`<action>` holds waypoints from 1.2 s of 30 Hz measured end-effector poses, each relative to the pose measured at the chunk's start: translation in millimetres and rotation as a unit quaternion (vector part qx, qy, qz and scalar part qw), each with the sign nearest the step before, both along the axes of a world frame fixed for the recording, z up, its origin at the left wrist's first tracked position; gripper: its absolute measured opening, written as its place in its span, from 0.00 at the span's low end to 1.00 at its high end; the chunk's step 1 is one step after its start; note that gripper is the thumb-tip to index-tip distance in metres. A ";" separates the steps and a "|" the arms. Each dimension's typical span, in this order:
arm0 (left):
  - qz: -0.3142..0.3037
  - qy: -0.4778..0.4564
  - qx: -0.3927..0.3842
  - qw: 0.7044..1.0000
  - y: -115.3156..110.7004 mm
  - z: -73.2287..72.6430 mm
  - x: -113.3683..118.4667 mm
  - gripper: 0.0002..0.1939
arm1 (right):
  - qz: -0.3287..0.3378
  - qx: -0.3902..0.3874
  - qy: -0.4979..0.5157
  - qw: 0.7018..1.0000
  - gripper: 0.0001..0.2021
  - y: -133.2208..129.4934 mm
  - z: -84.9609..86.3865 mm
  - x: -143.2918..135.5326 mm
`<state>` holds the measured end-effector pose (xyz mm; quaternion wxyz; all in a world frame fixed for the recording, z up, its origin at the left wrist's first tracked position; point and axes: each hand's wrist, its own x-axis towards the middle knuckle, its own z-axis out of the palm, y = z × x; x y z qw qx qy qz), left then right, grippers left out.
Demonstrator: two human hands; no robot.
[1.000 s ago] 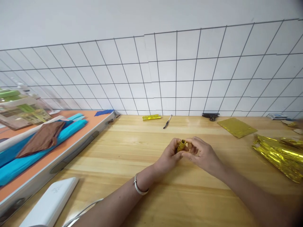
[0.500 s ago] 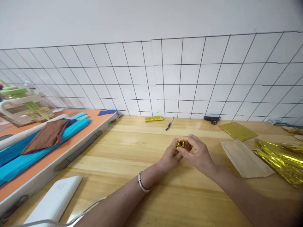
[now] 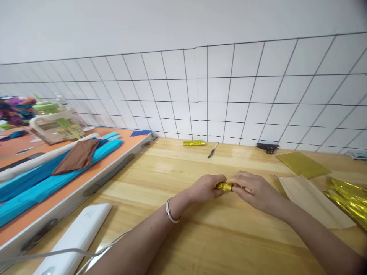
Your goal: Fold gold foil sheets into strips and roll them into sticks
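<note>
A small roll of shiny gold foil (image 3: 224, 186) is between my two hands over the wooden table. My left hand (image 3: 207, 188), a bangle on its wrist, is closed round the roll's left part. At the right end, the thumb and fingers of my right hand (image 3: 255, 191) pinch the roll near its dark open mouth. The fingers hide part of the foil. Beyond the hands, a folded gold foil strip (image 3: 194, 143) and a pen (image 3: 213, 149) lie near the wall.
On the right lie a gold sheet (image 3: 303, 165), beige paper (image 3: 318, 202) and crumpled gold foil (image 3: 348, 200). A black clip-like object (image 3: 268, 147) is by the wall. At left, blue rolls (image 3: 37, 191) and brown paper (image 3: 77, 156) rest on an orange surface above a white power strip-like box (image 3: 77, 236).
The foil roll has turned from facing me to lying sideways, its open end now pointing right. My right hand has moved to that end. The camera view has shifted left.
</note>
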<state>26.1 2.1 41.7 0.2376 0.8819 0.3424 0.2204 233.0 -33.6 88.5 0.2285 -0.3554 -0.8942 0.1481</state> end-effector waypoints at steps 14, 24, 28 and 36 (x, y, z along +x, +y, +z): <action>-0.168 0.091 -0.184 0.964 -4.4 21.6 -6.4 0.14 | 0.092 0.212 -0.118 0.966 0.14 -8.8 -20.4 7.7; 0.028 -0.260 -0.218 0.940 18.7 21.1 -33.3 0.23 | -0.152 -0.118 0.238 0.952 0.13 26.5 -68.9 59.4; -0.039 -0.244 -0.281 0.927 17.1 17.0 -31.6 0.24 | -0.191 -0.206 0.345 0.895 0.17 29.4 -85.4 66.0; -0.071 -0.248 -0.294 0.920 8.5 25.4 -27.7 0.20 | -0.227 -0.220 0.359 0.878 0.19 31.6 -86.1 69.2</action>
